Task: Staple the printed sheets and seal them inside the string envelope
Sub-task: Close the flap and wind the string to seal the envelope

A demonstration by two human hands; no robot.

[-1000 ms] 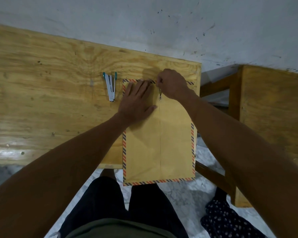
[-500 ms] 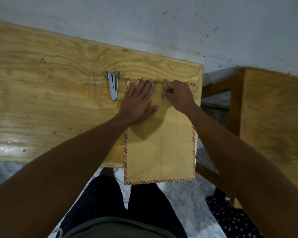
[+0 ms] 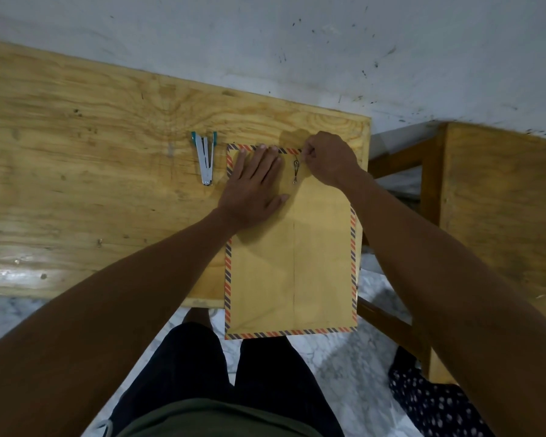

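Tabletop (image 3: 76, 152): right hand (image 3: 331, 159) pinches string (image 3: 296, 171).

- No readable text, label, brand, number or sign anywhere in view.
- Brown paper string envelope (image 3: 292, 247) with a red-and-blue striped border: blank face, only a centre seam line, no writing.
- Small silver stapler (image 3: 206, 159) with teal tips: no legible marking.
- Pale varnished plywood table (image 3: 92, 171): bare grain, nothing printed.
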